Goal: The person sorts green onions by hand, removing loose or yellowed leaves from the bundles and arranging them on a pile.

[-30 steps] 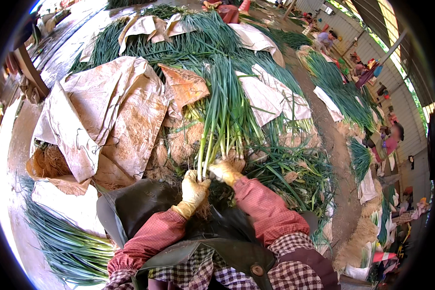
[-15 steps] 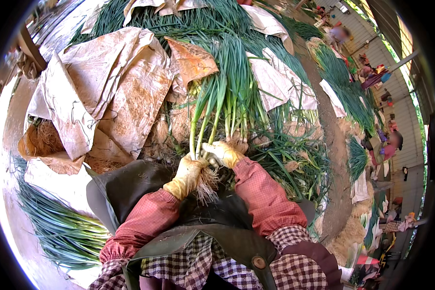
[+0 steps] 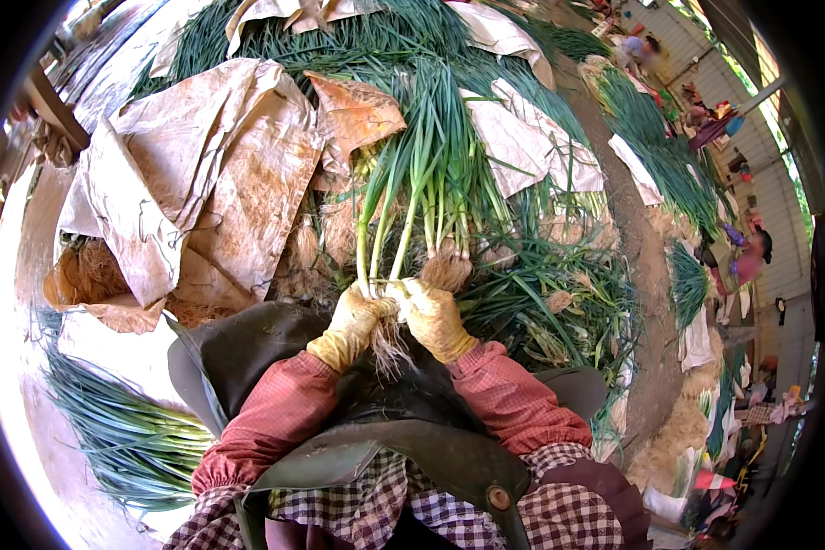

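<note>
My left hand [image 3: 350, 323], in a soiled pale-yellow glove, is closed round the white lower ends of a few green onions [image 3: 365, 243]. Their pale stringy roots [image 3: 390, 350] hang below the fist over my dark apron. My right hand [image 3: 433, 319], gloved alike, meets the left at those stalk bases. Its fingers are pinched on the stalks just above the roots; the fingertips are partly hidden. Beyond my right hand lies a bunch of green onions [image 3: 445, 215] with its bushy roots [image 3: 445, 269] toward me. The held leaves overlap this bunch.
Crumpled brown-stained sheeting [image 3: 220, 156] covers the left side. A bundle of trimmed-looking green onions [image 3: 128, 422] lies at lower left. Loose leaves and scraps [image 3: 559, 312] are heaped at right. White cloths [image 3: 532, 137] lie over a far pile. Other people [image 3: 747, 257] work along the right.
My right hand has drawn back from the bunch's roots toward me and come against the left at the held stalks. The left hand has barely moved.
</note>
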`<state>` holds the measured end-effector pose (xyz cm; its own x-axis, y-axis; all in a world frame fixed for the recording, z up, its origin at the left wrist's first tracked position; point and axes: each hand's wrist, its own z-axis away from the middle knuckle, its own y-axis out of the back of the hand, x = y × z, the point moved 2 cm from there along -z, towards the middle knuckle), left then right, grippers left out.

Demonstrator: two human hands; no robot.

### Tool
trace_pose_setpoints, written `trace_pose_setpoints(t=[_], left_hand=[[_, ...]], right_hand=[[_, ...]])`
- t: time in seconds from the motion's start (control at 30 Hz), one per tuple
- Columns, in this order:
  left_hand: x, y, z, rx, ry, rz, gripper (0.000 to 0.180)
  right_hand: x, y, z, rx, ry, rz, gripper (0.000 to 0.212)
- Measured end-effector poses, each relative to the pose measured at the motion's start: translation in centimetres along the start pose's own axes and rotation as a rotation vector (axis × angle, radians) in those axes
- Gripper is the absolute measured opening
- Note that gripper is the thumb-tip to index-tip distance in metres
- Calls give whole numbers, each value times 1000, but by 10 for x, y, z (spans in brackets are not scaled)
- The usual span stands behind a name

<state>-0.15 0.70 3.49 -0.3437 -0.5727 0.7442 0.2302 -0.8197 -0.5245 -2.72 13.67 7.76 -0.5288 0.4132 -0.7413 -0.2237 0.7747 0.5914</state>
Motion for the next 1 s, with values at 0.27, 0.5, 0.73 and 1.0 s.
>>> trace_pose_setpoints(t=[0.27, 0.5, 0.73, 1.0], left_hand=[[20, 7, 1, 224, -26, 291, 42], [13, 13, 6, 196, 270, 166, 18], [15, -22, -4, 122, 180, -33, 17], [-7, 17, -18, 221, -150, -455, 39]], right_hand=[[44, 127, -11, 339, -442, -214, 24], [105, 32, -34, -262, -456, 541, 44], [253, 17, -86, -240, -639, 917, 38], [77, -28, -65, -511, -378, -70, 46]])
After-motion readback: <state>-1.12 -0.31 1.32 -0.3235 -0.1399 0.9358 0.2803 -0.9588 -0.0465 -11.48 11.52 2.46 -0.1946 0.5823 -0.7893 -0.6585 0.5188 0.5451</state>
